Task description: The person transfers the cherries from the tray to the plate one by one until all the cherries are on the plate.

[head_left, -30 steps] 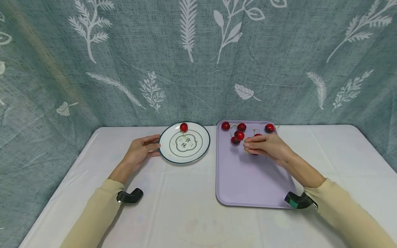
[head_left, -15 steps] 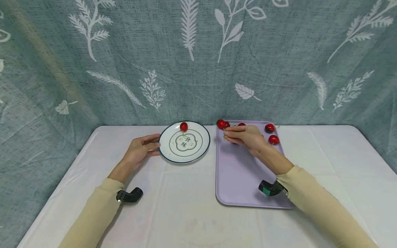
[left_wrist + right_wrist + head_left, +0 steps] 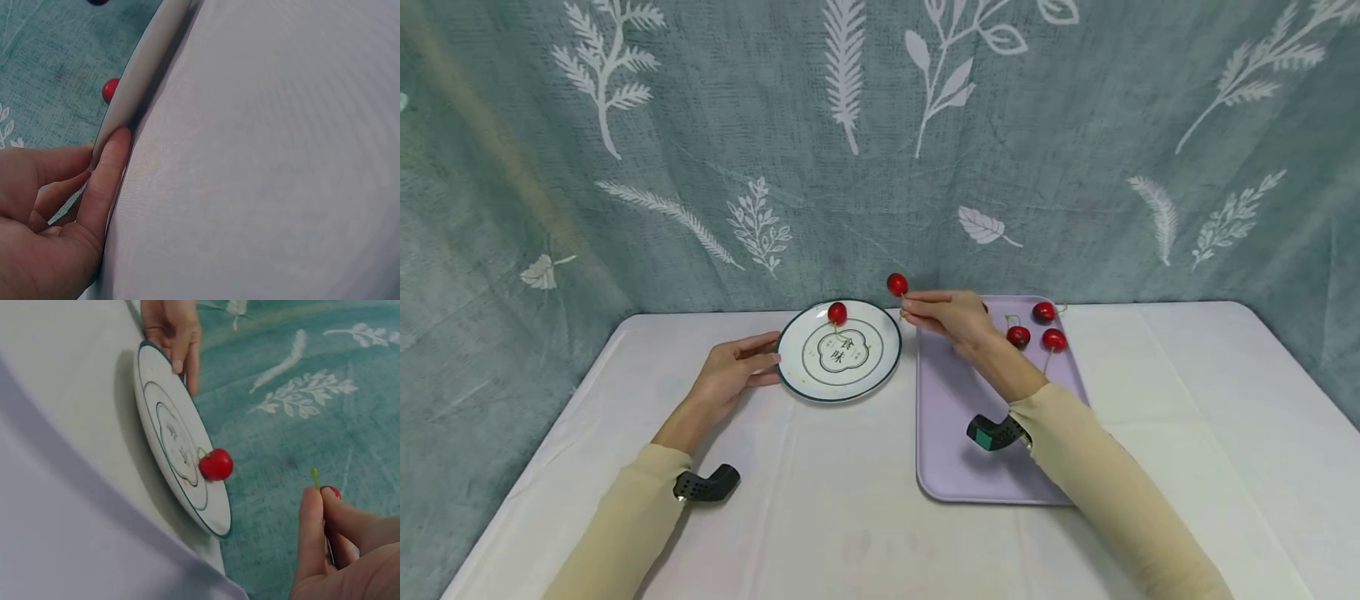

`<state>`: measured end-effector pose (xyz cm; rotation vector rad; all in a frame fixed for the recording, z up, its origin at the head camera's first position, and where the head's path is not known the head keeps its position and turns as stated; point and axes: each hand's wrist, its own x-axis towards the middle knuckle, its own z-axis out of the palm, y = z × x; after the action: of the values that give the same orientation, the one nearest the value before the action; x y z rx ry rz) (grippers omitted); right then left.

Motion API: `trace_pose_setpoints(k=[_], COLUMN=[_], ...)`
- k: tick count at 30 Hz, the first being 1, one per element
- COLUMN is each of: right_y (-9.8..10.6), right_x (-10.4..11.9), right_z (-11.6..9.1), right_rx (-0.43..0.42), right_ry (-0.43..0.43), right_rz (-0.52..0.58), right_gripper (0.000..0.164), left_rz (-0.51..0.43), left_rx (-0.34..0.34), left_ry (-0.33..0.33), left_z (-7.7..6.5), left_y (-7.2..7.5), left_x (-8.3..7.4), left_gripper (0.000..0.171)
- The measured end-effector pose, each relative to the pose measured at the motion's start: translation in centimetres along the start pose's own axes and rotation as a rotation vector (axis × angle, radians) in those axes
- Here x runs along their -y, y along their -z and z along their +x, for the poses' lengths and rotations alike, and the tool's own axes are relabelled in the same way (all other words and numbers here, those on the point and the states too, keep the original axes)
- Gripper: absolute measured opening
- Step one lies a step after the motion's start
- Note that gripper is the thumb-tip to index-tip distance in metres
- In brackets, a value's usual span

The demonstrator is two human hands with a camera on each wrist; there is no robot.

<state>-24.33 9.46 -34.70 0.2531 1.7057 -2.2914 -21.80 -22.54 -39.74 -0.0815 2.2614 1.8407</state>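
My right hand (image 3: 955, 321) pinches a red cherry (image 3: 897, 284) by its stem, holding it up between the plate and the tray. In the right wrist view the stem's green end (image 3: 314, 473) sticks out past the fingertips, and the fingers partly hide the fruit. My left hand (image 3: 730, 379) holds the left rim of a white plate (image 3: 797, 367) with a dark blue edge, its thumb and fingers on either side of the rim. On the plate's far part lies one cherry (image 3: 837, 313) with its stem towards the printed middle.
A lilac tray (image 3: 943, 467) lies on the white-covered table (image 3: 820, 525) to the right. Cherries remain on its far part, among them one cherry (image 3: 1018, 337) near the right forearm; the hand hides others. Behind hangs a green leaf-patterned curtain (image 3: 700, 108).
My right hand has moved left from over the tray towards the plate, carrying the cherry. The left hand and the plate have stayed in place. The head view has shifted slightly.
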Motion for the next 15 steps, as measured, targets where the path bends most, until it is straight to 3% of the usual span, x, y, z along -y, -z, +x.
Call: trace_pose_setpoints(k=[7,15], right_y=[-2.0,-4.1], right_x=[-0.7,-1.6], right_z=[1.5,2.4], right_rx=[-0.012,-0.012], right_ry=[-0.015,0.011], right_rz=[0.036,-0.053], right_gripper=[0.032,0.029], left_rz=[-0.005,-0.001], left_rx=[0.004,0.003], left_ry=[-0.002,0.002], left_z=[-0.1,0.2], left_y=[0.0,0.1], left_x=[0.1,0.1], left_gripper=[0.052,0.052])
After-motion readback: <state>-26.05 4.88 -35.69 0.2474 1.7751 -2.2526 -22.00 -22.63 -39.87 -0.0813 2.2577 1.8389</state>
